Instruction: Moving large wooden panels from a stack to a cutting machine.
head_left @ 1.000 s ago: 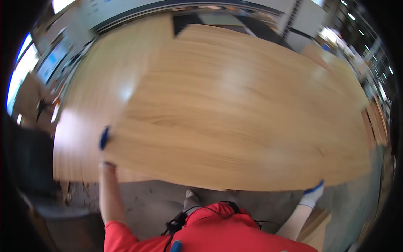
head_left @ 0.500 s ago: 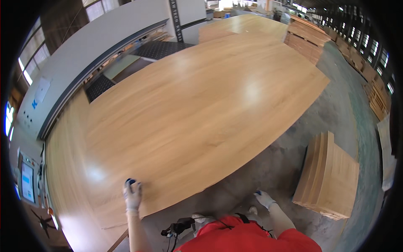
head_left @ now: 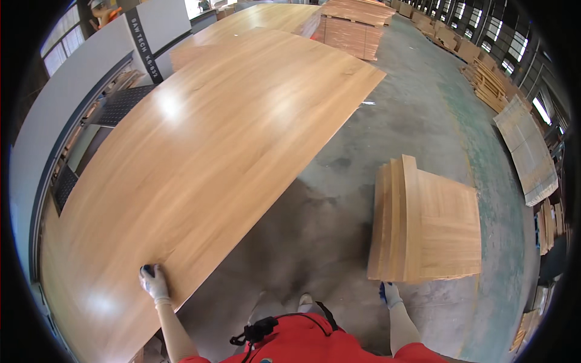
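Note:
A large wood-grain panel point(head_left: 224, 151) stretches diagonally from the near left to the far middle. My left hand point(head_left: 155, 283), in a white glove with dark blue fingers, rests on its near part, fingers slightly bent and nothing seen in them. On the right, my right hand point(head_left: 390, 294), gloved alike, hangs just below the near edge of a stack of wood-grain boards point(head_left: 448, 224). Its fingers hang loosely apart with nothing visible in them. Whether they touch the stack I cannot tell.
Along the left stands a large grey-white machine point(head_left: 45, 133) with a black perforated table point(head_left: 124, 104). A tall pile of boards point(head_left: 351, 36) stands at the far end. Grey concrete floor point(head_left: 339, 181) runs between panel and stack. A grey sheet pile point(head_left: 526, 151) lies far right.
My view has turned right, so panel and stack sit further left in it. My right hand has moved closer to the board stack. My left hand is still on the panel.

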`<action>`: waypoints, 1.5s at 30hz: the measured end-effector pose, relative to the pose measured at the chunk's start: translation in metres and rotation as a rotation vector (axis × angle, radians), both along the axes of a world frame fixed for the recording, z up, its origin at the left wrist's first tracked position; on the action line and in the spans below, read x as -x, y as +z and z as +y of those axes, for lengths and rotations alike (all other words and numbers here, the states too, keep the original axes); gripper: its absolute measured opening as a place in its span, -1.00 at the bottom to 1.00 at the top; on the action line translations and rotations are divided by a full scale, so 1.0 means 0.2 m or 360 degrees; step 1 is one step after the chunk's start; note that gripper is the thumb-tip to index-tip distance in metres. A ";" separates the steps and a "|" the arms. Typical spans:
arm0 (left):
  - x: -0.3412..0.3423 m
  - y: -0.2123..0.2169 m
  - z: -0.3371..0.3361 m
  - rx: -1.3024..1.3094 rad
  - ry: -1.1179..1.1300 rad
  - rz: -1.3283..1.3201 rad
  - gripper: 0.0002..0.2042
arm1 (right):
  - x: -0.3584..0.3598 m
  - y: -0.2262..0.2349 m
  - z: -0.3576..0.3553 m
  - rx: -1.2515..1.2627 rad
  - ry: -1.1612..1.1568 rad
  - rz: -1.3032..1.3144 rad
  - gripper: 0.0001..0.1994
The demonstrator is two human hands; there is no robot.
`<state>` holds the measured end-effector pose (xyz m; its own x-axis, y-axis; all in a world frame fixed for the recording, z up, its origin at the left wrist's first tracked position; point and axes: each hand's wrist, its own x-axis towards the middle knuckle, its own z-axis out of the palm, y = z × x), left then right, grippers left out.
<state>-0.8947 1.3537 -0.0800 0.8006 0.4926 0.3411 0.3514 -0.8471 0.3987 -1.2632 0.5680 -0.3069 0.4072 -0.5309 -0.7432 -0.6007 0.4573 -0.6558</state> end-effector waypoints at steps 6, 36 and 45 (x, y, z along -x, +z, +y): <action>-0.24 0.01 -0.27 -0.0492 0.0430 0.0271 -0.56 | -1.44 0.55 -0.41 0.0556 0.0247 -0.0494 -0.79; -1.26 0.04 -3.48 0.2281 0.1516 -0.1413 -0.22 | -6.05 1.59 -2.98 0.2039 0.1598 -0.0058 -0.24; -1.57 0.15 -3.66 0.2049 0.1297 -0.1581 -0.27 | -6.03 1.76 -2.81 0.1946 0.1431 0.0099 -0.21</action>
